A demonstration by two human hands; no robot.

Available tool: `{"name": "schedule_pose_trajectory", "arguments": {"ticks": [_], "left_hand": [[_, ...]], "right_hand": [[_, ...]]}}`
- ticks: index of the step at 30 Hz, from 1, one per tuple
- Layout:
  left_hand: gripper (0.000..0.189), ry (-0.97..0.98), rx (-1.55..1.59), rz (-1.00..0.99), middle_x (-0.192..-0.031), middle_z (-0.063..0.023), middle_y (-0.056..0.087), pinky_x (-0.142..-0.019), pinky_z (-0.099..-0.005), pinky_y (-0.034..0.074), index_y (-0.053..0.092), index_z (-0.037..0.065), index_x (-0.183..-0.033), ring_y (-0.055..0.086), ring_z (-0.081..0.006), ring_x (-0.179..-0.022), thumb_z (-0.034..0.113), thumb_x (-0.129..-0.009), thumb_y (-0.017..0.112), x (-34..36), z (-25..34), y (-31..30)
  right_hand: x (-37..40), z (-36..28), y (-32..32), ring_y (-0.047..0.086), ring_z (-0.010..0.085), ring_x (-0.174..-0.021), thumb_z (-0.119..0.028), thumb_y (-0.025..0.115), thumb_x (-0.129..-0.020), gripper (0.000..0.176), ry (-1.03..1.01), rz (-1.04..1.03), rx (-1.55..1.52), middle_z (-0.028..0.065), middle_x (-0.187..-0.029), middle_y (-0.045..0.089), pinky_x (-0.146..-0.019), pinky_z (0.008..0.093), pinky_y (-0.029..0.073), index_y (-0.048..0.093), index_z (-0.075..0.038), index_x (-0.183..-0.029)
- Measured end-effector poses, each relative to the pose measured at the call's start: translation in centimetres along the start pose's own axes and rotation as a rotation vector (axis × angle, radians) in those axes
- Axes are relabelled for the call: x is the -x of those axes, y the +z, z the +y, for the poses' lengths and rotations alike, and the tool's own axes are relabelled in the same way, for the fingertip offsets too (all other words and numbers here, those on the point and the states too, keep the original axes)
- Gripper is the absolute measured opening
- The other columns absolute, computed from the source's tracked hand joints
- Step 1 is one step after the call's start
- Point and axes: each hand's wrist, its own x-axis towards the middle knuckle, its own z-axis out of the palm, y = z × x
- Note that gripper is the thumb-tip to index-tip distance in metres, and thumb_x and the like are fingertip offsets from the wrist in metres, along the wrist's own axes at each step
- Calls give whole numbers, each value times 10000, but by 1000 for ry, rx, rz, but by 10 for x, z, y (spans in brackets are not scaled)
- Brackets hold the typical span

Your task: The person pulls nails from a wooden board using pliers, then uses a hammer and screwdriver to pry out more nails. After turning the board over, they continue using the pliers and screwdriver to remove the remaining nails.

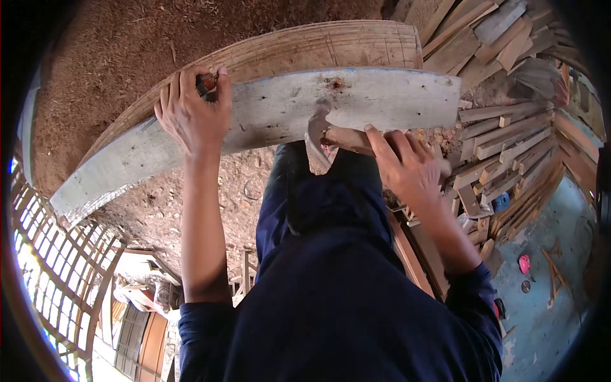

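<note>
My left hand (194, 114) is closed over the upper edge of a long, curved grey plank (394, 95). Between its thumb and forefinger shows the dark and orange end of a small tool (205, 84); the palm hides most of it, and its kind cannot be made out. A thin dark tip pokes out on the hand's other side. My right hand (410, 162) grips a claw hammer (318, 130) by its wooden handle. The metal head is over the plank's lower edge, the claw pointing down toward my lap. The plank lies across in front of my knees.
Behind the plank lies a thick, curved timber (331, 44) with lines along it. Sawdust and chips cover the ground (108, 57). Cut wood sticks (509, 149) are piled at the right, beside a blue floor (547, 254). A wooden lattice (57, 267) stands at the lower left.
</note>
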Motion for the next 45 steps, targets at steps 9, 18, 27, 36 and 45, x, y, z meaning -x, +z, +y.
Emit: {"name": "schedule_pose_trajectory", "arguments": {"ticks": [9, 18, 27, 36, 45], "left_hand": [[305, 26, -11, 33, -798, 8, 675, -789, -393, 429, 693, 181, -841, 636, -221, -815, 483, -883, 689, -1, 0, 2], [320, -1, -35, -11, -822, -21, 679, -805, -406, 434, 689, 164, -863, 636, -253, -834, 483, -876, 708, 0, -3, 4], [310, -25, -50, -83, -825, -23, 677, -821, -417, 434, 683, 162, -872, 631, -254, -830, 470, -869, 719, -1, -2, 4], [275, 5, -76, -43, -801, -18, 656, -848, -418, 428, 667, 156, -880, 617, -248, -812, 425, -875, 725, 1, 0, 4], [303, -40, -31, -19, -811, -21, 656, -840, -417, 425, 683, 158, -896, 622, -262, -831, 458, -873, 720, 1, -2, 7]], "right_hand": [[-7, 18, -41, 657, 336, -839, -83, 681, -870, 548, 320, 30, 11, 155, -1020, 619, -678, 441, 558, 594, -152, -1406], [1, 22, -25, 613, 273, -787, -133, 705, -873, 609, 297, 9, 23, 72, -912, 558, -672, 388, 528, 566, -257, -1453], [-2, -17, 4, 638, 313, -858, -77, 749, -849, 548, 165, -91, -386, 137, -1004, 615, -727, 422, 530, 634, -145, -1380], [10, -45, 7, 611, 268, -801, -117, 758, -839, 571, 86, -75, -465, 96, -984, 591, -685, 381, 525, 619, -152, -1392], [10, -54, 21, 601, 206, -776, -200, 722, -868, 566, 98, -14, -427, 51, -956, 580, -666, 352, 526, 592, -161, -1418]]}}
